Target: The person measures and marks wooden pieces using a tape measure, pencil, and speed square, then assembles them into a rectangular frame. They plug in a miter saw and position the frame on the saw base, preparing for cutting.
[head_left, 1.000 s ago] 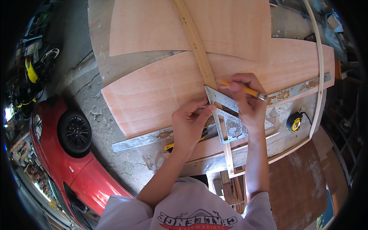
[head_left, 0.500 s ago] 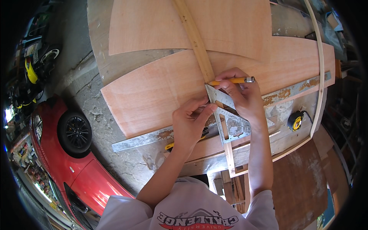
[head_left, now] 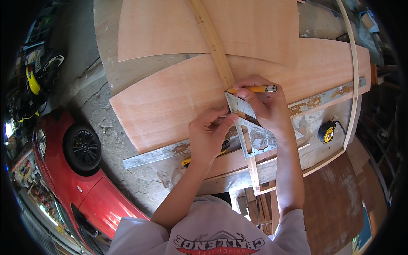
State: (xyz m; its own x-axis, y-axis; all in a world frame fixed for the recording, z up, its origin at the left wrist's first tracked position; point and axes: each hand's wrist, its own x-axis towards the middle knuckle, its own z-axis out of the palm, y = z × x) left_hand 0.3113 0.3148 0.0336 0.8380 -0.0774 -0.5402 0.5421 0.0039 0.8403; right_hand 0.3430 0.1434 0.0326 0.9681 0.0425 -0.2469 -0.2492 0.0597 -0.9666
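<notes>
Right hand [head_left: 270, 108] pinches the pencil [head_left: 257, 89] at twelve o'clock on the metal square [head_left: 260, 138]; left hand [head_left: 204, 131], fingers closed on the square's nine-o'clock edge: slackening could let it slip!

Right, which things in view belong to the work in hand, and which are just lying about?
In the work:
pencil, in the right hand
triangular metal square, left hand at its edge
wooden strip at the pencil tip
plywood sheet beneath

Lying about, it seems:
tape measure
yellow-and-black tool, partly hidden
red car
</notes>
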